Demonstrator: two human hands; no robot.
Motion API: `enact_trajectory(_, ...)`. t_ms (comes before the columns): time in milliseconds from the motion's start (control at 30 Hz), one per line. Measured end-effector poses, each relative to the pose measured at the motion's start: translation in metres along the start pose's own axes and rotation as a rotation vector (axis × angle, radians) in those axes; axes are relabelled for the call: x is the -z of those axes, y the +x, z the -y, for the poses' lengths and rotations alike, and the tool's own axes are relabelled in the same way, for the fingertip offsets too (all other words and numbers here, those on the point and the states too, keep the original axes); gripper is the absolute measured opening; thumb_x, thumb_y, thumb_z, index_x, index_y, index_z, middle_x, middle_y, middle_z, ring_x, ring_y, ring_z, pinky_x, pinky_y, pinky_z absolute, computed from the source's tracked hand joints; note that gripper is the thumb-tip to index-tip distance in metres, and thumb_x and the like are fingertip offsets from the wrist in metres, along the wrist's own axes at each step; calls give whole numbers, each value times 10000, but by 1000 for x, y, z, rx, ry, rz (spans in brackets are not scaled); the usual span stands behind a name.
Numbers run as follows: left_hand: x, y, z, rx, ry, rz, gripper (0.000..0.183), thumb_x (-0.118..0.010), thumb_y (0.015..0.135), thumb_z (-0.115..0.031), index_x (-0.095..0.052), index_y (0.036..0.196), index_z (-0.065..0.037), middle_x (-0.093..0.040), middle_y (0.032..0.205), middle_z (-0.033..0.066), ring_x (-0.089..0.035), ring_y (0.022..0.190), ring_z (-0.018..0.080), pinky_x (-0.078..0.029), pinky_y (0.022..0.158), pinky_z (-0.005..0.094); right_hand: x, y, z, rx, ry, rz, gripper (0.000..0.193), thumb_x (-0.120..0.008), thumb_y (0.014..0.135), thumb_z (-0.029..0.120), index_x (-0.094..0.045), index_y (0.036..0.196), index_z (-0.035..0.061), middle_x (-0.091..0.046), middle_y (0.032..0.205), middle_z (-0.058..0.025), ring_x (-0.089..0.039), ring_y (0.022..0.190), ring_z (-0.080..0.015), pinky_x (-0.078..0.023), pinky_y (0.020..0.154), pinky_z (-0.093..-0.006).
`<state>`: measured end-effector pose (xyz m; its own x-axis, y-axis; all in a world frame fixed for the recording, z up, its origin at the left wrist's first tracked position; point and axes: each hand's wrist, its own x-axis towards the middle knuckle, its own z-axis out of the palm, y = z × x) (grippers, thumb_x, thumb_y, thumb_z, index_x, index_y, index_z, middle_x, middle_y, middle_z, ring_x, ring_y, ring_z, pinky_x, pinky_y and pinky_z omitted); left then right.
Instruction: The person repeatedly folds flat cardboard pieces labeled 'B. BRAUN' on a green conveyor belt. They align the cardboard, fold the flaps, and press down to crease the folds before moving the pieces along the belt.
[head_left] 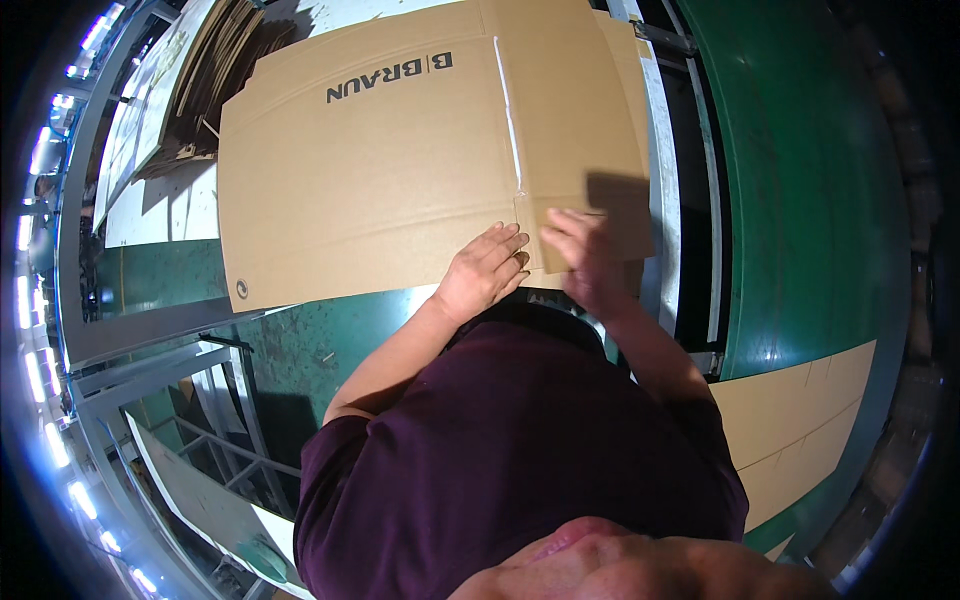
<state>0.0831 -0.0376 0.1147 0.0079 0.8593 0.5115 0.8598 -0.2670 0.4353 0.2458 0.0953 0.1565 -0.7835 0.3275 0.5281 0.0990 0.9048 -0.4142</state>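
Observation:
A large flat brown cardboard box blank (370,190) with dark printing lies in front of me. A long panel (570,110) is folded along its right side, and a thin white strip (508,110) that looks like glue runs beside that panel's edge. My left hand (487,268) rests on the blank near its front edge, fingers stretched out beside the fold. Over the near end of the folded panel is my right hand (588,255), fingers partly bent and blurred. Whether it grips the panel's edge cannot be made out. A dark shadow falls on the cardboard just beyond it.
Stacked cardboard sheets (215,75) stand at the far left on a white surface (165,215). A metal frame rail (665,190) borders the blank on the right, with a green belt-like surface (800,190) beyond. More flat cardboard (800,430) lies at the lower right.

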Motion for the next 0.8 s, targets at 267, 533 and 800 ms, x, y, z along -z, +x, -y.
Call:
enact_trajectory(267, 23, 42, 35, 360, -145, -81, 376, -545, 817, 8, -566, 1189, -40, -584, 1140, 184, -574, 1015, 378, -491, 867, 417, 100, -31, -60, -662, 755, -936, 436, -545, 750, -54, -536, 1186, -73, -608, 1127, -162, -602, 1040, -254, -461, 957, -364)
enact_trajectory(533, -6, 107, 126, 319, 160, -137, 398, -516, 805, 28, -609, 1180, -67, -558, 1187, 168, -516, 1097, 344, -410, 917, 436, 105, -55, -108, -768, 891, -1156, 508, -537, 740, -109, -493, 1245, -71, -559, 1232, -186, -556, 1143, -298, -442, 1002, -395)
enact_trajectory(800, -1, 92, 103, 234, 267, -54, 332, -577, 847, -53, -658, 1156, -146, -570, 1152, 116, -510, 1074, 296, -372, 913, 429, 100, -61, -115, -776, 879, -1165, 524, -564, 750, -89, -465, 1265, -73, -560, 1213, -190, -560, 1122, -303, -448, 988, -395)
